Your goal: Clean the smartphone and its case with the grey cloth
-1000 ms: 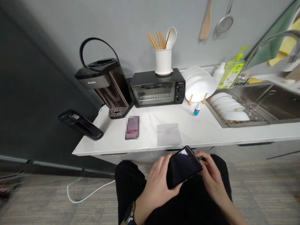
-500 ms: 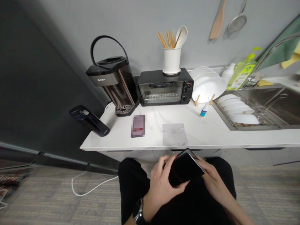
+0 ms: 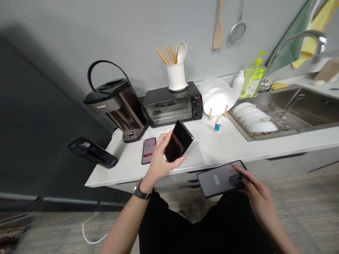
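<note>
My left hand (image 3: 160,158) grips a black phone (image 3: 180,140), tilted, above the white counter and partly over a grey cloth (image 3: 194,155). In my right hand (image 3: 255,190) is a dark grey flat case (image 3: 221,179), pinched at its right end in front of the counter's edge; it looks like a phone cover, with a small pale rectangle on it. Another phone (image 3: 148,150) with a lit pinkish screen lies on the counter, just left of my left hand.
A dark bottle (image 3: 92,152) and a water dispenser (image 3: 116,107) stand at the left. Behind are a toaster oven (image 3: 172,108) and a utensil holder (image 3: 177,76). Plates (image 3: 219,98), a small bottle (image 3: 217,124) and the sink (image 3: 299,109) are to the right.
My hands have moved apart. The black phone has gone up and left over the counter with my left hand; the grey case is now separate in my right hand. The view has shifted right.
</note>
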The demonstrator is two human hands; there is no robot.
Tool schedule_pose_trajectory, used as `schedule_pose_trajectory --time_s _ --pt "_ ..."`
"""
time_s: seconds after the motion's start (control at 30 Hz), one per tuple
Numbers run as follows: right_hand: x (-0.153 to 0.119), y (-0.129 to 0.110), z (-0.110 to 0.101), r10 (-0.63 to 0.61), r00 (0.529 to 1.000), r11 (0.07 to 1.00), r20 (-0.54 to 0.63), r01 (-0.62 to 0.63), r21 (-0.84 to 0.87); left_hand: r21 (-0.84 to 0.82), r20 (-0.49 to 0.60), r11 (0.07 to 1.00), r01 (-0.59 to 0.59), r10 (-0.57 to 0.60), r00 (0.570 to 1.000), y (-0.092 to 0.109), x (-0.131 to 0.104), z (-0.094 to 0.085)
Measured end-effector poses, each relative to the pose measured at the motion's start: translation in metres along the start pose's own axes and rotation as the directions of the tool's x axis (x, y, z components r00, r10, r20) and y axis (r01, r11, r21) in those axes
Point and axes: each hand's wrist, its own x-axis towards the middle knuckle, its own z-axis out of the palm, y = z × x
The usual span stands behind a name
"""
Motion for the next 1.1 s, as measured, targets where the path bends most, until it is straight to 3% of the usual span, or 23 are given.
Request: schedule_pose_trajectory --time_s 0.07,0.2,0.3,0.43,0.57,0.67,0.77,0.93,1.0,1.1 --pt "-0.002 0.004 -0.016 -0.027 0.999 0.998 -0.031 0.026 -0.05 0.043 0.186 0.998 -0.04 0.031 0.982 -0.031 0.038 0.01" --pt "-0.012 0.011 -0.033 -0.083 0.995 0.989 -0.061 0.075 -0.126 0.183 0.4 0.981 -0.061 -0.018 0.916 -0.096 0.09 0.044" --pt "-0.02 0.014 -0.041 -0.099 0.991 0.986 -0.094 0.085 -0.147 0.224 0.472 0.972 -0.064 -0.051 0.88 -0.13 0.109 0.062" --pt "-0.022 0.016 -0.046 -0.114 0.987 0.981 -0.109 0.095 -0.169 0.221 0.503 0.973 -0.066 -0.056 0.862 -0.156 0.117 0.071" --pt "-0.004 0.005 -0.029 -0.189 0.98 0.966 -0.055 0.175 -0.19 0.225 0.51 0.973 -0.043 -0.08 0.856 -0.167 0.109 0.074" --pt "0.023 -0.014 0.0 -0.282 0.956 0.937 0.079 0.293 -0.192 0.25 0.484 0.968 -0.018 -0.109 0.868 -0.164 0.093 0.071" --pt "0.061 -0.035 0.034 -0.315 0.9 0.919 0.3 0.369 -0.141 0.293 0.442 0.956 0.006 -0.141 0.886 -0.152 0.074 0.064" --pt "0.129 -0.046 0.091 -0.291 0.75 0.903 0.594 0.42 -0.089 0.411 0.449 0.911 -0.02 -0.183 0.874 -0.139 0.05 0.062" --pt "0.147 -0.04 0.108 -0.261 0.707 0.901 0.658 0.423 -0.097 0.443 0.432 0.896 0.021 -0.234 0.871 -0.143 0.047 0.062" --pt "0.16 -0.028 0.119 -0.23 0.706 0.901 0.67 0.414 -0.128 0.474 0.373 0.876 0.088 -0.29 0.881 -0.154 0.047 0.054"
